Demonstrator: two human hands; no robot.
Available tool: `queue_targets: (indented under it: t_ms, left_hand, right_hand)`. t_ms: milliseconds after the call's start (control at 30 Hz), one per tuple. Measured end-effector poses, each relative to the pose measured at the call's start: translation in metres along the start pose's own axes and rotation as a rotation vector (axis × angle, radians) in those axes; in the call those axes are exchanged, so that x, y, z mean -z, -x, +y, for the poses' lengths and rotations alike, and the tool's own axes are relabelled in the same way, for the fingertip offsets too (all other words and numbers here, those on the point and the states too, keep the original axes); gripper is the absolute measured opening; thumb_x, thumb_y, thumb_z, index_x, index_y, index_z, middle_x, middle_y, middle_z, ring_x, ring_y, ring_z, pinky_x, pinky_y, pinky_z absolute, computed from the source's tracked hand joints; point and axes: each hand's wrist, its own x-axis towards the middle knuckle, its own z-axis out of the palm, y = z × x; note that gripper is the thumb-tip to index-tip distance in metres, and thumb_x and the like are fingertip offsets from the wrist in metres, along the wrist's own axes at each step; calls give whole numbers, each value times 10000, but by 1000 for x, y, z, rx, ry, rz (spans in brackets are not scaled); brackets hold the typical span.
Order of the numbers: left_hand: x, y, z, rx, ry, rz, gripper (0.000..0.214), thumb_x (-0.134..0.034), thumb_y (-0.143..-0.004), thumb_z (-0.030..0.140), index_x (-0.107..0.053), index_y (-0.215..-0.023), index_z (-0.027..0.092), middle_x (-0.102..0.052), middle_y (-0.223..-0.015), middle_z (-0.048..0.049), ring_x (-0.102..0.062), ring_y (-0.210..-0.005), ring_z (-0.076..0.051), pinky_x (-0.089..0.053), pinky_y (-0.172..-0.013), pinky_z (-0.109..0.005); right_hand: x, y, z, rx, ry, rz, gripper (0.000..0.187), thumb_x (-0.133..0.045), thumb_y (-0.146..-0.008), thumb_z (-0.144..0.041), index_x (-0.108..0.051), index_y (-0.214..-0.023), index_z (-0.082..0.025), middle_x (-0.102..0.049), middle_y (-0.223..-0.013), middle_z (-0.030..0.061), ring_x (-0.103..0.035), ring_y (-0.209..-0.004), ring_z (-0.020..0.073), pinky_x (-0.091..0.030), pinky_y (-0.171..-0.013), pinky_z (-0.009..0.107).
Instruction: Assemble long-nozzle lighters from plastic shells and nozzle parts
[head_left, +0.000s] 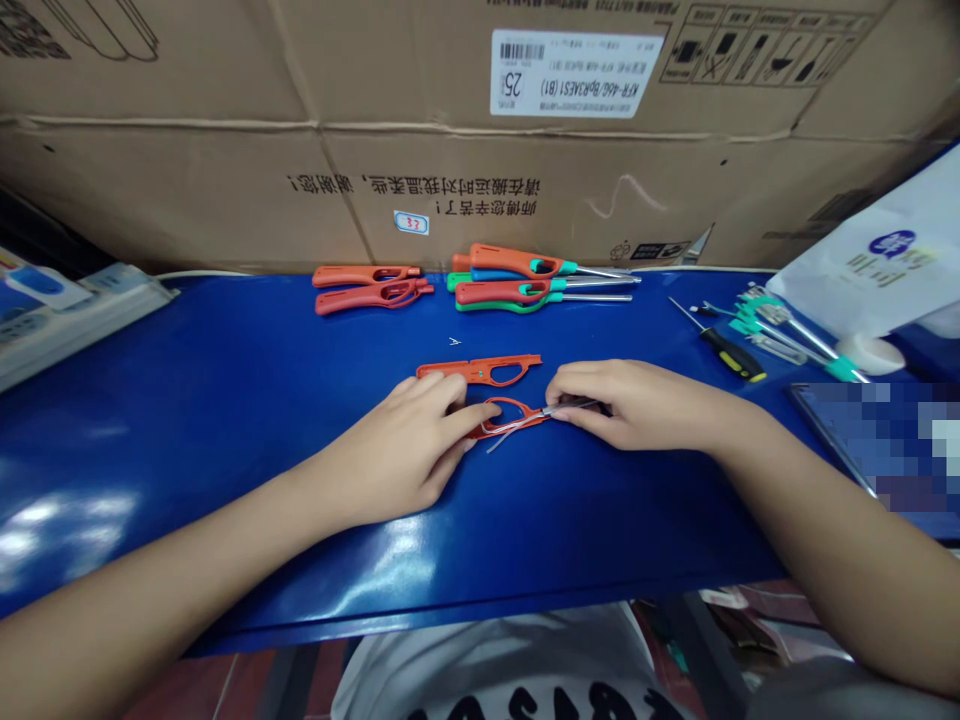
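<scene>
An orange shell, one half of a long-necked lighter's casing, lies flat near the middle of the blue worktop, a little toward its front edge. The left hand pins it down, thumb and forefinger pinched on its trigger loop. The right hand closes its fingertips on a metal tube at the shell's right end. A thin wire trails out from under the shell toward the front edge.

A second shell lies just behind, apart from both hands. Along the back edge are two more shells, and to their right a pile of finished lighters in orange, green and blue. Toward the right edge lie a screwdriver, some teal parts, a white roll and a white bag. Cardboard boxes stand behind the worktop.
</scene>
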Motion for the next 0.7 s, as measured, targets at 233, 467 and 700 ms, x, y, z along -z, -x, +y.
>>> queue_targets:
  t_ms: [233, 467, 700]
  left_hand:
    - [-1, -1, -3, -2, -33, 10, 388, -428, -1049, 265, -560, -1414, 277, -589, -1037, -85, -571, -965, -250, -450, -806, -385]
    - [-8, -1, -9, -2, 7, 66, 434, -445, -1046, 238, -493, -1476, 200, -594, -1186, -139, -551, -1112, -288, -482, -944, -454]
    - [-12, -2, -11, 6, 39, 108, 344, -467, -1044, 247, -597, -1354, 174, -610, -1085, -118, -573, -1041, -270, -505, -920, -432]
  right_hand:
    - [-1, -1, 4, 14, -55, 26, 223, -481, -1025, -323, -673, -1065, -217, -698, -1047, 68, -634, -912, 205, -462, -800, 326]
    - [3, -1, 12, 34, -80, 62, 229, -502, -1005, -301, -705, -1008, -195, -711, -1010, 79, -651, -901, 204, -487, -831, 339]
    - [3, -1, 14, 32, -103, 72, 158, -559, -975, -282, -690, -959, -196, -708, -974, 67, -642, -851, 184, -486, -758, 302]
